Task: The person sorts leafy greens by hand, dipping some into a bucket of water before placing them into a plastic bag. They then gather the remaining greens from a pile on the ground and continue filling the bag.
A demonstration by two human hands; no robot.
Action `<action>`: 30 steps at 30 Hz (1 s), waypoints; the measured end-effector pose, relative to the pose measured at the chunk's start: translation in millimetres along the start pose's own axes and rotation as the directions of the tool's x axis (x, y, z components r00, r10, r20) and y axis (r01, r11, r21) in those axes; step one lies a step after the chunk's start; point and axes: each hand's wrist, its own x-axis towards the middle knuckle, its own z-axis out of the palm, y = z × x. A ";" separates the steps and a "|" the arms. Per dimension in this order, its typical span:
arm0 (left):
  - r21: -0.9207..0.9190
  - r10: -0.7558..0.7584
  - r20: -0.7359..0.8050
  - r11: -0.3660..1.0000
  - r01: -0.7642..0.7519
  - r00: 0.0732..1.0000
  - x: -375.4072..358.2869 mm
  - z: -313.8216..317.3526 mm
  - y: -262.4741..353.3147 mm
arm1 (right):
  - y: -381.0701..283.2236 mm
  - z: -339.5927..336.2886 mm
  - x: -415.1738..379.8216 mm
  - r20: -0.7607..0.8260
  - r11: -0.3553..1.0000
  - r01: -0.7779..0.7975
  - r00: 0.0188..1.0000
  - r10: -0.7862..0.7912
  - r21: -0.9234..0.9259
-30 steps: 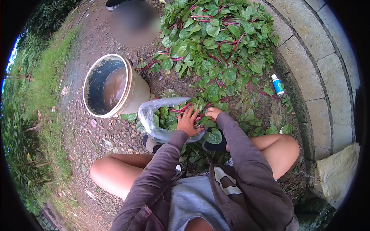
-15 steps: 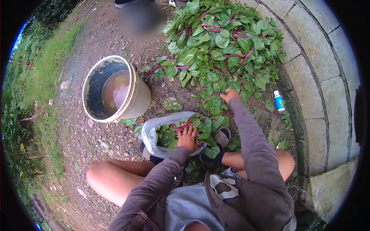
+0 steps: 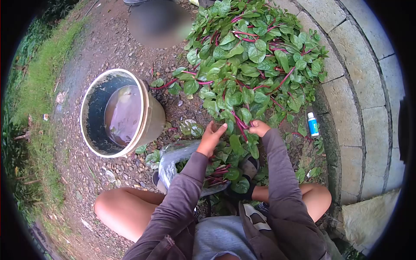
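My right hand is closed on leafy stems of red-stemmed Malabar spinach, lifted at the near edge of a large pile. Close on the left of these stems, my left hand has its thumb and fingers apart and grips nothing that I can see. Below my hands, between my feet, a clear plastic bag lies open. More spinach is inside it, with cut red stem ends towards me. My left forearm hides part of the bag.
To the left stands a bucket of murky water. A small blue and white bottle is on the right, beside the concrete block edging. A pale sack lies at lower right. Another person's blurred head is beyond the pile.
My left hand has left the spinach in the bag and moved up and forward beside my right hand. My right hand has drawn stems from the pile slightly towards me.
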 end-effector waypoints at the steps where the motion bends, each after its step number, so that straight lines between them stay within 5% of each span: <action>1: 0.002 -0.086 -0.024 0.996 0.086 0.996 -0.2 4.4 8.7 | -1.5 15.0 -3.6 0.061 0.993 0.058 0.996 -0.064 0.105; 3: -0.306 -0.114 0.372 0.922 0.237 0.921 -1.3 1.7 12.8 | -10.8 52.2 -5.8 0.130 0.971 0.047 0.988 -0.080 0.235; 4: -0.253 -0.124 0.388 0.938 0.235 0.913 3.9 -3.2 10.7 | -10.6 67.6 -0.5 0.147 0.973 0.043 0.986 -0.077 0.225; 6: -0.117 -0.104 0.278 0.983 0.141 0.955 19.6 -11.0 -6.5 | -2.5 84.8 10.7 0.153 0.981 -0.005 0.988 -0.024 0.192; 10: -0.300 0.060 0.106 0.954 -0.025 0.993 32.7 -15.5 -37.8 | -6.3 79.8 12.6 0.094 0.973 -0.220 0.973 0.213 0.071; 13: -0.321 0.151 0.011 0.937 -0.140 0.988 22.4 -6.5 -28.7 | 6.4 96.7 18.4 -0.411 0.987 0.152 0.897 -0.163 -0.060; 14: -0.414 -0.013 -0.072 0.910 -0.018 0.997 12.9 0.2 -19.7 | 1.1 98.8 18.9 -0.372 0.955 -0.037 0.925 -0.080 -0.296; 17: -0.396 0.119 -0.002 0.912 -0.110 0.993 36.9 -18.9 -39.0 | -65.3 136.4 0.5 -0.203 0.889 0.162 0.942 -0.269 -0.428; 19: -0.446 0.118 -0.155 0.878 -0.176 0.981 39.8 -31.6 -23.5 | -77.7 129.9 6.6 0.021 0.935 0.338 0.941 -0.338 -0.109; 21: -0.306 0.356 -0.249 0.853 -0.422 0.901 35.8 -35.9 -10.8 | -91.7 105.5 22.1 0.171 0.932 0.334 0.919 -0.356 0.140; 23: -0.341 0.356 -0.325 0.820 -0.459 0.876 20.0 -40.3 6.9 | -104.1 70.5 40.9 -0.105 0.952 0.211 0.976 -0.192 0.221; 24: -0.359 0.349 -0.365 0.803 -0.476 0.863 15.4 -44.3 8.9 | -102.5 51.8 57.2 -0.414 0.957 0.178 0.908 -0.069 0.231; 25: -0.342 0.346 -0.383 0.808 -0.479 0.857 18.2 -51.1 3.0 | -45.2 15.8 102.9 -0.655 0.946 0.319 0.704 -0.273 -0.051; 26: -0.329 0.342 -0.405 0.810 -0.485 0.848 24.5 -59.6 -6.6 | 6.9 -25.5 135.3 -0.753 0.926 0.056 0.564 -0.338 -0.374; 27: -0.318 0.336 -0.427 0.813 -0.488 0.839 28.6 -67.3 -15.6 | -25.0 -20.6 109.0 -0.790 0.751 -0.344 0.490 -0.368 -0.564; 30: -0.161 0.273 -0.524 0.898 -0.408 0.807 42.2 -80.9 -41.3 | 5.3 -41.4 119.2 -0.800 0.676 -0.500 0.553 -0.232 -0.542</action>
